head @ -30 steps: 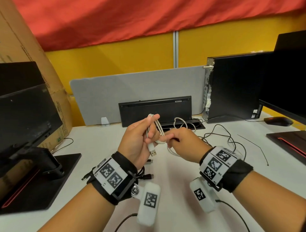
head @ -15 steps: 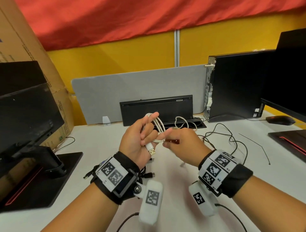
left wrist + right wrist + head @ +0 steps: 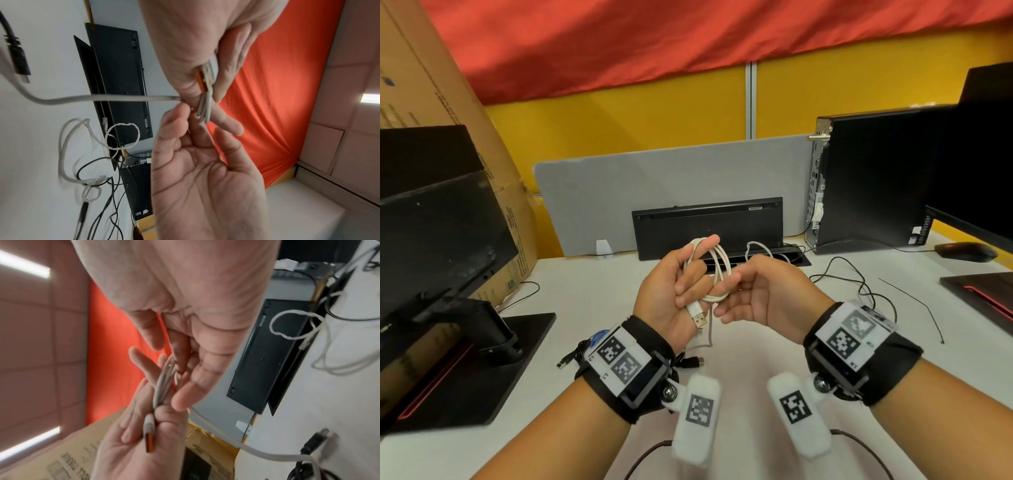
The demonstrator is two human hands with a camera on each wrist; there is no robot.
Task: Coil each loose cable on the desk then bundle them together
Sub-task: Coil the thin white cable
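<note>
Above the white bench (image 3: 756,346), the left hand (image 3: 671,294) grips a looped white USB cable (image 3: 717,270) — coils kept from springing — while the half-open right hand (image 3: 763,294) pinches the loop's lower end.

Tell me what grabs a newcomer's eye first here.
Centre frame, the left hand holds a coiled white USB cable, its plug dangling, while the right hand touches the loops. Behind, loose black cables sprawl on the white desk beneath a red drape.
</note>
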